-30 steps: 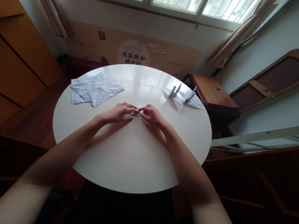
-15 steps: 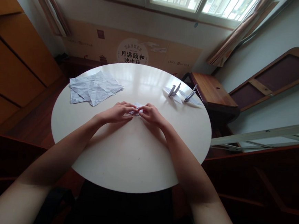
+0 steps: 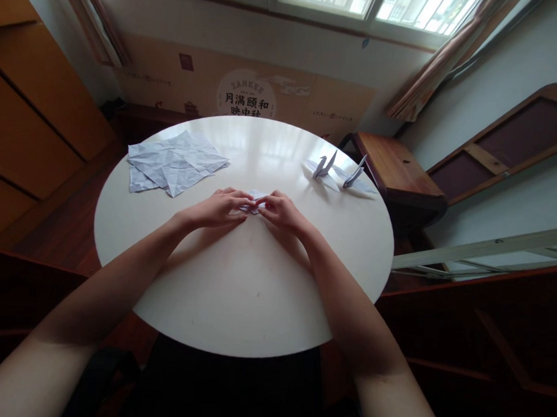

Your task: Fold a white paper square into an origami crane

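A small folded piece of paper [image 3: 254, 210] lies on the white round table [image 3: 233, 288], mostly covered by my fingers. From the left, my left hand [image 3: 223, 207] closes on its edge, with the fingertips pressed on the paper. My right hand [image 3: 281, 210] grips the other side, its thumb and index finger pinched together close to the left fingertips. The exact folds under the fingers are hidden.
Several creased paper sheets [image 3: 176, 165] lie in a loose pile at the table's back left. Two folded paper cranes, one [image 3: 321, 168] beside the other [image 3: 354, 176], stand at the back right. A wooden side table [image 3: 397, 166] stands beyond them.
Both hands keep almost the same place and grip on the folded paper. The whole view has shifted very slightly.
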Demonstrator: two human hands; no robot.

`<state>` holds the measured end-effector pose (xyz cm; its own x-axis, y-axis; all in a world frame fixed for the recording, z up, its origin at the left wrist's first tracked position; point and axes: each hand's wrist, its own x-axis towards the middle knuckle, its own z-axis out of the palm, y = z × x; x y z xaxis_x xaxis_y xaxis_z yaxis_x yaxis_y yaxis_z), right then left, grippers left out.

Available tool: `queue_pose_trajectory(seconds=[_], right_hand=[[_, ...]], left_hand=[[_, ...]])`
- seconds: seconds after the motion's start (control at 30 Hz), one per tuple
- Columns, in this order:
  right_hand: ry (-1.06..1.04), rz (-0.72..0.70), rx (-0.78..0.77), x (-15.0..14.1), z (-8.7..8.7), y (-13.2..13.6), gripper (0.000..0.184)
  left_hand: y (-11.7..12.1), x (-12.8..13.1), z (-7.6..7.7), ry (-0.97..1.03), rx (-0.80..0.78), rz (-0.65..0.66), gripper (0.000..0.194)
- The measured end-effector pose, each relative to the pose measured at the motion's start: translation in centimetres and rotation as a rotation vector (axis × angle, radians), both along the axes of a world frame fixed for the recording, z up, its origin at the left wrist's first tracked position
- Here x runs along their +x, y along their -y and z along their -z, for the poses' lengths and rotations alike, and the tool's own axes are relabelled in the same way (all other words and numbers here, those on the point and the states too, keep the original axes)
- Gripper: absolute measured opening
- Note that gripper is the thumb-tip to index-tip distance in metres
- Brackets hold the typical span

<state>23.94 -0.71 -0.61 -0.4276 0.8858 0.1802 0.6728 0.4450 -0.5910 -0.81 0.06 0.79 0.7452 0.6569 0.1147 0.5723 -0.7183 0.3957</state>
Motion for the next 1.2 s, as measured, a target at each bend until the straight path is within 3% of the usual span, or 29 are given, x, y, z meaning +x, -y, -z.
queue_pose_trajectory(seconds=[1.2], right_hand=[[-0.027, 0.003, -0.016, -0.13, -0.05, 0.06, 0.026]], left_hand=[[-0.14, -0.12, 0.11, 0.01, -0.002, 0.003, 0.045]])
